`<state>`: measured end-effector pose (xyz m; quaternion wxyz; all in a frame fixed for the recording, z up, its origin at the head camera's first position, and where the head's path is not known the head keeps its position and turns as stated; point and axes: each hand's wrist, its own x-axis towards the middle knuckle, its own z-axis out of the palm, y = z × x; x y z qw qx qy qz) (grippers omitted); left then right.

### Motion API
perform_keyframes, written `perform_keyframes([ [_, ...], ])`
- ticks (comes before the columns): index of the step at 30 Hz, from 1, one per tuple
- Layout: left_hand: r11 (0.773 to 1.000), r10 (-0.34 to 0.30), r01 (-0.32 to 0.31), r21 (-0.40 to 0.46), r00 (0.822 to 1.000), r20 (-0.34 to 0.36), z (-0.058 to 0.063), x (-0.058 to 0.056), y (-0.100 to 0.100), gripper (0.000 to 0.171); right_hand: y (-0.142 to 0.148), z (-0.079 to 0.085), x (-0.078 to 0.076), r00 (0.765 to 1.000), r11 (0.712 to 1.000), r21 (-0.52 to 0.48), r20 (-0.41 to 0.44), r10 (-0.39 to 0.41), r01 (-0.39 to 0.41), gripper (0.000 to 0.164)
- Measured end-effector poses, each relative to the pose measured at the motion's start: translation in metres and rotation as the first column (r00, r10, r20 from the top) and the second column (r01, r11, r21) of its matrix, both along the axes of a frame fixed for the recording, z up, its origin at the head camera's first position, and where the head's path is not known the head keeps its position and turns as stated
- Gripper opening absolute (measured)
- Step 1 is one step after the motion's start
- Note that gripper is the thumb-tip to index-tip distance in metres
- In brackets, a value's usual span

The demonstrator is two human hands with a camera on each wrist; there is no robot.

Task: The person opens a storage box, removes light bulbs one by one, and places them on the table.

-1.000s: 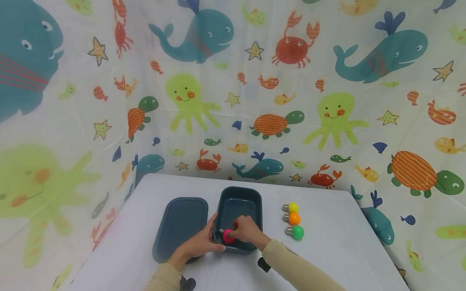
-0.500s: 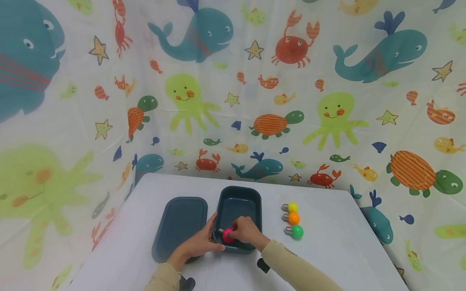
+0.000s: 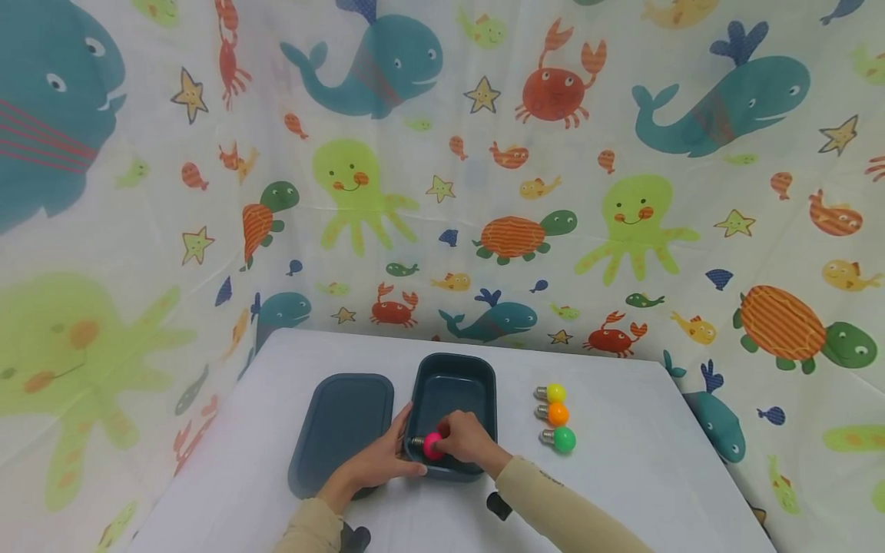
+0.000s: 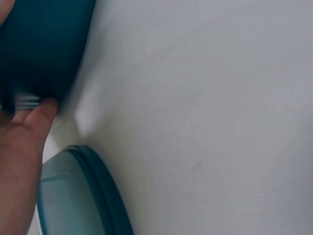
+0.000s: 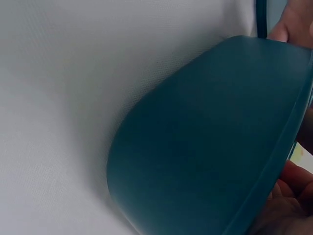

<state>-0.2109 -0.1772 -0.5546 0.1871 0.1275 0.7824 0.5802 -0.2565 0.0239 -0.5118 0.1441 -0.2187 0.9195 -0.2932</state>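
A dark blue-green box stands on the white table, its inside facing up. My left hand holds its near-left corner, fingers along the left wall and thumb at the near rim; the left wrist view shows those fingers against the outer wall. My right hand reaches into the box and pinches a pink light bulb by its round end, the metal screw base pointing left. In the right wrist view the box's wall hides the bulb, with parts of both hands showing at the right edge.
A flat lid of the same colour lies left of the box. To the right a yellow bulb, an orange bulb and a green bulb lie in a column. A curtain with sea animals hangs behind the table.
The pink bulb has turned slightly in my right fingers, its screw base now more level and a little further left. My left hand and the box keep their places.
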Motion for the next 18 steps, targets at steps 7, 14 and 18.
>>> perform_keyframes([
  [7, 1.0, 0.002, -0.002, -0.005, 1.0, -0.01, 0.0024, 0.0018, 0.0015, 0.116, 0.0013, 0.0018, 0.0024, 1.0, 1.0, -0.015, -0.023, -0.01, 0.009, 0.034],
  [14, 1.0, -0.001, 0.001, 0.011, 1.0, -0.005, 0.0049, 0.0035, 0.0018, 0.115, 0.0052, 0.0016, 0.0029, 0.998, 1.0, -0.016, -0.058, 0.004, -0.005, 0.034],
  [18, 1.0, -0.005, 0.005, 0.027, 1.0, -0.011, 0.0053, 0.0037, 0.0016, 0.115, 0.0066, 0.001, 0.0034, 0.998, 1.0, -0.015, -0.057, 0.007, -0.008, 0.035],
])
